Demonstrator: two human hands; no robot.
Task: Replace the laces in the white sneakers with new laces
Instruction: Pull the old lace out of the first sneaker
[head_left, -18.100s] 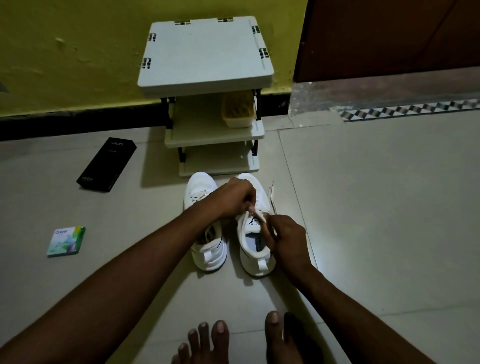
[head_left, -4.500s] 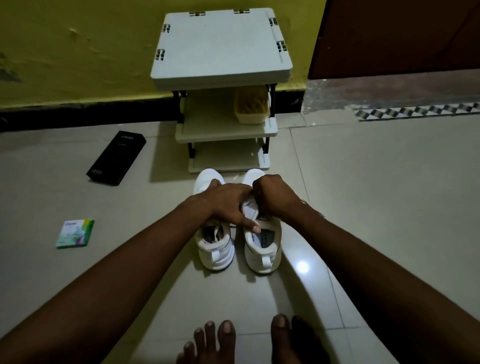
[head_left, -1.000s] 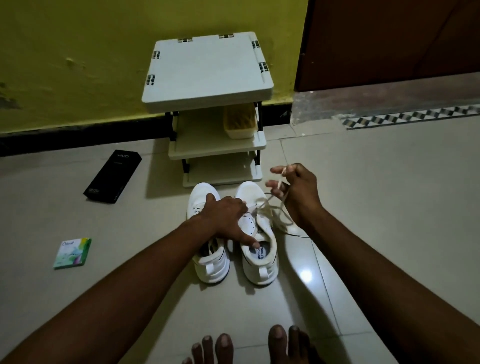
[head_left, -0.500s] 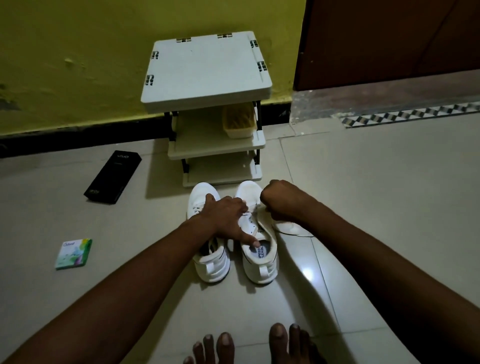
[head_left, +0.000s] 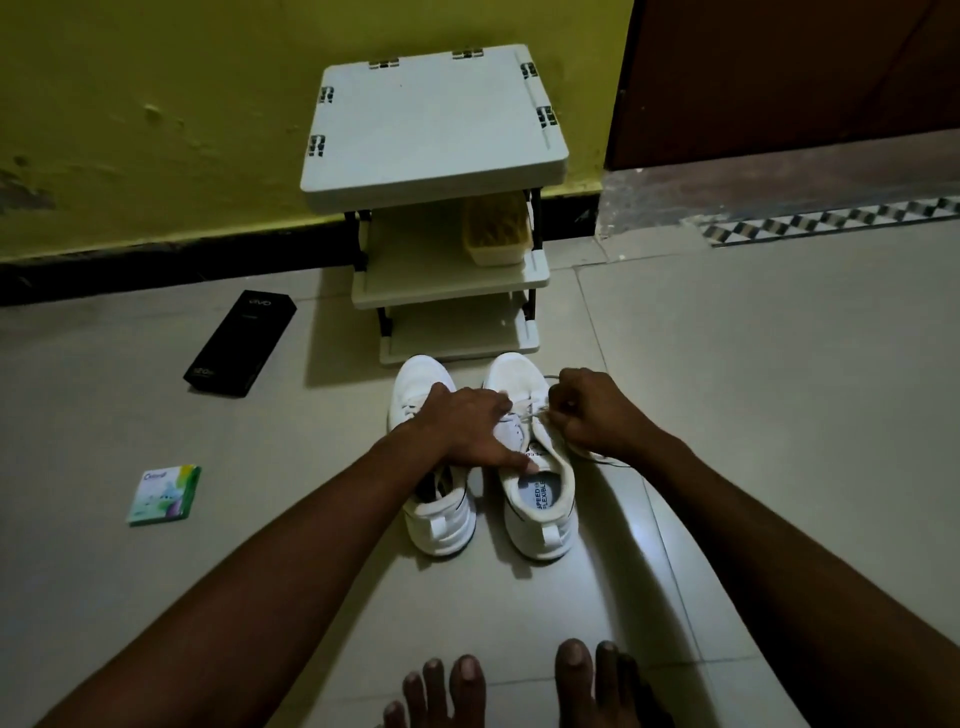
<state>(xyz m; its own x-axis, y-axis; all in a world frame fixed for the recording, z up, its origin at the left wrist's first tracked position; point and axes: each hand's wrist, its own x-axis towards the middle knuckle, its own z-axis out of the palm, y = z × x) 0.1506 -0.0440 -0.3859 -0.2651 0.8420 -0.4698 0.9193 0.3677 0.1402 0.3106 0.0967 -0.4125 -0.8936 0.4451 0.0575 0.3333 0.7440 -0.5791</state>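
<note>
your right hand (head_left: 592, 415) drops back to the shoe (head_left: 540, 499), mid frame, pinching the lace (head_left: 531, 414) after that pull. left hand (head_left: 467, 426) lies flat, pressing it down. more unlacing ahead, i'd guess.

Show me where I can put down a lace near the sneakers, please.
Bare: the floor tiles right of the right sneaker; the rack top; the floor between the black box and the green box. Crowded: beside the left sneaker, where the left hand presses the right sneaker and the right hand pinches the lace.
</note>
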